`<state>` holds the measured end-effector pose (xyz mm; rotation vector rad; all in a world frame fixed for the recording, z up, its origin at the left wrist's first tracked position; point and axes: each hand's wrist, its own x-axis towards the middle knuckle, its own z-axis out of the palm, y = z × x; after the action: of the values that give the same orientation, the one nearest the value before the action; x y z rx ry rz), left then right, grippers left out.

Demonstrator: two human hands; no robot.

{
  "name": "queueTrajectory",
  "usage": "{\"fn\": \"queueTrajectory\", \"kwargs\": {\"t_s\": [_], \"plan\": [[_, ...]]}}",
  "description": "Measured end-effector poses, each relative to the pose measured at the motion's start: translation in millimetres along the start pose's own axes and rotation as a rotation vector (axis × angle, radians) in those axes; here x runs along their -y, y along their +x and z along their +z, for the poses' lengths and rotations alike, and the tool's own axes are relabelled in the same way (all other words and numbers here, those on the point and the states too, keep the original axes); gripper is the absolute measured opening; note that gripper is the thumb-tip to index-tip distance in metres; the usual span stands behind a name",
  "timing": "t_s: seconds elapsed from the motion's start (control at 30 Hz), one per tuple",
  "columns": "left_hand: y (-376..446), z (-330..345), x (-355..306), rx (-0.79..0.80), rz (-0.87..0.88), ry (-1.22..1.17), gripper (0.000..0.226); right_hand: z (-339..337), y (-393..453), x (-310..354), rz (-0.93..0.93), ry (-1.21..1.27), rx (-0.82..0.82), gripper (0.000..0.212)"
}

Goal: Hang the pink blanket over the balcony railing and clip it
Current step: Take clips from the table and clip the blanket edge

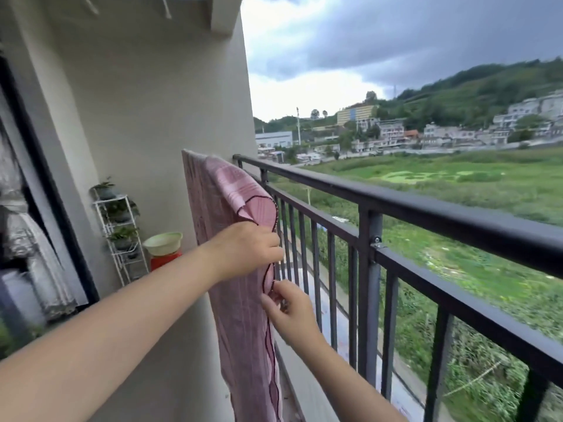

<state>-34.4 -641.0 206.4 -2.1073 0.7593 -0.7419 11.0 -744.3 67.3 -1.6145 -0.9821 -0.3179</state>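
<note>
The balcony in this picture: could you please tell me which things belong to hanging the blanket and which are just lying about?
Part of the job:
pink blanket, draped over the far end of the rail
balcony railing
left hand and right hand, both pinching the blanket's edge

Just lying about:
white plant rack
pale basin on a red bucket

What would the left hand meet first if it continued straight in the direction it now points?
Probably the dark bars of the balcony railing, just beyond the pink blanket edge the left hand grips. Depth is unclear.
</note>
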Motion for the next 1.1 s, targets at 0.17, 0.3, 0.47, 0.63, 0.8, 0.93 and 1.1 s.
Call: {"fn": "queueTrajectory", "kwargs": {"t_s": [0.17,0.3,0.47,0.63,0.8,0.93,1.1], "plan": [[10,-1,-2,0.109,0.032,0.055,0.017,16,-8,-22,0.158,-0.21,0.09,0.04],[12,-7,1,0.301,0.033,0.101,0.028,16,-7,-31,0.148,-0.279,0.16,0.023],[10,-13,4,0.277,0.04,0.012,0.013,-1,-9,-31,0.137,-0.173,0.215,0.021],[6,-11,2,0.266,0.01,-0.022,0.029,-34,-8,-26,0.27,-0.064,0.319,0.059],[1,-7,-2,0.283,0.025,0.023,0.033,-59,-16,-27,0.275,-0.128,0.518,0.037],[-3,-1,-4,0.289,0.089,0.031,0.033,-73,-20,-22,0.278,-0.133,0.449,0.035],[-14,2,-7,0.248,0.153,0.084,0.017,-86,-21,-7,0.264,-0.17,0.326,0.03]]}}
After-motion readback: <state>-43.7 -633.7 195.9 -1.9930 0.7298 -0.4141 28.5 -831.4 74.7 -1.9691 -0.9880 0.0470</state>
